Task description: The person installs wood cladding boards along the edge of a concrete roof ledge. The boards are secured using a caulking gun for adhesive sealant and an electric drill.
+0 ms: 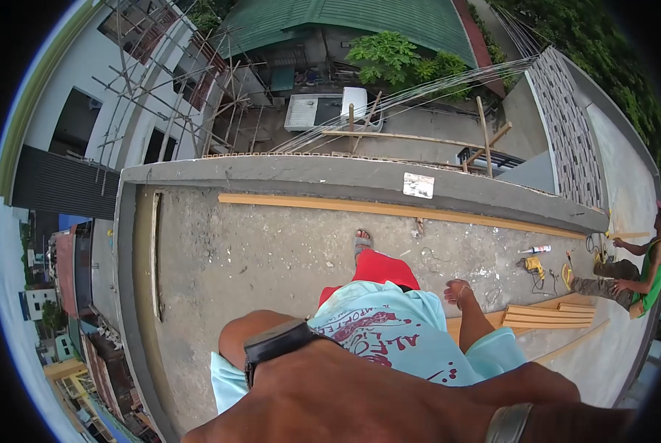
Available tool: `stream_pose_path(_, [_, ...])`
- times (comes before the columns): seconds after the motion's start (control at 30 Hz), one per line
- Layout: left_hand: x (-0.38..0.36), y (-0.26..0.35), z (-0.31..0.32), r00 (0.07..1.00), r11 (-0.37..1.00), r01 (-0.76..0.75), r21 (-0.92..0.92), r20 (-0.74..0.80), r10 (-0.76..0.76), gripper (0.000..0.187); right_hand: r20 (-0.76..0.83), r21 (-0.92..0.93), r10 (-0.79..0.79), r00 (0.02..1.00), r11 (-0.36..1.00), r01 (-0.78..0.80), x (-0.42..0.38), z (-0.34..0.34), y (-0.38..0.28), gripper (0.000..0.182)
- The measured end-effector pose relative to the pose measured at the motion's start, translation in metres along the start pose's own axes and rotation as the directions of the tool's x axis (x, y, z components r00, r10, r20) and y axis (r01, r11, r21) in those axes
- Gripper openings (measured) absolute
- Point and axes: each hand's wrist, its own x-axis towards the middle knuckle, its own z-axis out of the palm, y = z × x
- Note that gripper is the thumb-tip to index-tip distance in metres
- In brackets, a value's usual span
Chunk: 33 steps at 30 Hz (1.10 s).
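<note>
My left hand [345,399] is raised very close to the lens, with a dark watch [282,341] on the wrist and a silver ring [508,423] on a finger. Its fingertips are out of sight. Beside my red shorts [386,270], my right hand [457,292] hangs low with loose fingers and holds nothing. Nearest to it on the right are stacked wooden planks [549,317]. My light blue shirt [389,332] fills the lower middle, and one sandalled foot [362,241] stands on the concrete floor [271,258].
A low concrete wall [308,174] edges the floor; a long timber [389,209] lies along it. To the right are a yellow power drill [532,265], a cartridge tube [537,249] and a crouching person in a green top [649,273]. Scaffolding [153,81] stands beyond the wall.
</note>
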Motion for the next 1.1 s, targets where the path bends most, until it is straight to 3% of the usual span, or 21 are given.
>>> stream_pose_path(0.17, [0.034, -0.027, -0.027, 0.984, 0.98, 0.041, -0.196, 0.181, -0.005, 0.052, -0.095, 0.115, -0.309, 0.946, 0.941, 0.319, -0.019, 0.068, -0.142, 0.022])
stream_pose_path(0.2, [0.039, -0.031, -0.031, 0.975, 0.973, 0.06, -0.222, 0.222, -0.01, 0.051, -0.086, 0.127, -0.301, 0.95, 0.942, 0.31, -0.026, 0.08, -0.164, 0.022])
stream_pose_path(0.27, [0.043, -0.038, -0.046, 0.948, 0.962, 0.111, -0.25, 0.317, -0.027, 0.049, 0.001, -0.045, -0.552, 0.834, 0.833, 0.552, -0.042, 0.1, -0.189, 0.022])
stream_pose_path(0.33, [0.036, -0.041, -0.084, 0.896, 0.969, 0.212, -0.131, 0.422, -0.139, 0.047, 0.029, -0.124, -0.631, 0.775, 0.767, 0.63, -0.044, 0.111, -0.201, 0.022])
stream_pose_path(0.37, [0.026, -0.044, -0.108, 0.859, 0.957, 0.291, 0.01, 0.438, -0.266, 0.045, 0.035, -0.121, -0.626, 0.779, 0.771, 0.626, -0.048, 0.113, -0.205, 0.023])
stream_pose_path(0.4, [0.009, -0.046, -0.134, 0.817, 0.908, 0.365, 0.206, 0.396, -0.419, 0.044, 0.037, -0.111, -0.614, 0.789, 0.782, 0.614, -0.051, 0.114, -0.204, 0.024])
stream_pose_path(0.43, [-0.013, -0.048, -0.158, 0.718, 0.691, 0.483, 0.537, 0.209, -0.664, 0.044, -0.057, -0.064, -0.599, 0.799, 0.801, 0.596, -0.046, 0.113, -0.198, 0.024])
stream_pose_path(0.47, [-0.042, -0.053, -0.178, 0.678, 0.474, 0.538, 0.698, -0.023, -0.735, 0.047, -0.148, -0.012, -0.564, 0.812, 0.822, 0.569, -0.043, 0.113, -0.183, 0.024])
stream_pose_path(0.5, [-0.078, -0.054, -0.196, 0.553, 0.23, 0.673, 0.703, -0.272, -0.788, 0.048, -0.222, 0.029, -0.514, 0.829, 0.846, 0.532, -0.045, 0.113, -0.162, 0.024])
stream_pose_path(0.53, [-0.123, -0.051, -0.214, 0.514, 0.131, 0.709, 0.693, -0.382, -0.768, 0.045, -0.297, 0.119, -0.383, 0.875, 0.894, 0.432, -0.05, 0.111, -0.146, 0.023])
stream_pose_path(0.6, [-0.189, -0.025, -0.246, 0.194, 0.07, 0.941, 0.332, -0.355, -0.915, 0.048, -0.417, 0.258, -0.207, 0.885, 0.907, 0.334, -0.074, 0.103, -0.115, 0.022])
stream_pose_path(0.63, [-0.218, -0.012, -0.256, 0.155, 0.132, 0.987, 0.09, -0.328, -0.932, 0.048, -0.448, 0.387, -0.151, 0.881, 0.856, 0.344, -0.097, 0.109, -0.103, 0.022])
stream_pose_path(0.7, [-0.243, 0.011, -0.274, 0.102, 0.073, 0.993, 0.092, -0.356, -0.929, 0.047, -0.474, 0.524, -0.147, 0.868, 0.745, 0.412, -0.154, 0.12, -0.108, 0.023])
stream_pose_path(0.77, [-0.251, 0.019, -0.292, 0.13, 0.06, 0.981, 0.186, -0.389, -0.912, 0.047, -0.563, 0.527, -0.389, 0.729, 0.511, 0.679, -0.236, 0.136, -0.143, 0.024])
stream_pose_path(0.83, [-0.252, 0.014, -0.315, 0.197, 0.072, 0.951, 0.302, -0.404, -0.893, 0.046, -0.619, 0.284, -0.725, 0.301, 0.151, 0.947, -0.331, 0.155, -0.195, 0.025])
stream_pose_path(0.87, [-0.242, 0.01, -0.324, 0.201, 0.074, 0.945, 0.319, -0.387, -0.9, 0.046, -0.561, 0.158, -0.828, 0.005, -0.101, 0.982, -0.375, 0.165, -0.218, 0.026])
stream_pose_path(0.9, [-0.229, 0.005, -0.331, 0.274, 0.087, 0.878, 0.471, -0.347, -0.897, 0.045, -0.522, 0.01, -0.807, -0.274, -0.328, 0.945, -0.419, 0.18, -0.239, 0.028])
stream_pose_path(0.97, [-0.198, -0.002, -0.334, 0.407, 0.138, 0.703, 0.697, -0.236, -0.883, 0.045, -0.361, -0.141, -0.695, -0.622, -0.619, 0.773, -0.489, 0.21, -0.256, 0.028])
stream_pose_path(1.0, [-0.18, -0.001, -0.331, 0.47, 0.175, 0.608, 0.775, -0.173, -0.865, 0.045, -0.296, -0.216, -0.598, -0.745, -0.718, 0.662, -0.519, 0.22, -0.259, 0.028])
stream_pose_path(1.03, [-0.168, -0.004, -0.325, 0.478, 0.201, 0.607, 0.769, -0.151, -0.865, 0.045, -0.262, -0.297, -0.499, -0.826, -0.773, 0.561, -0.542, 0.228, -0.256, 0.028])
stream_pose_path(1.1, [-0.161, -0.004, -0.33, 0.514, 0.229, 0.583, 0.779, -0.136, -0.847, 0.044, -0.213, -0.48, -0.399, -0.892, -0.752, 0.451, -0.572, 0.24, -0.249, 0.028])
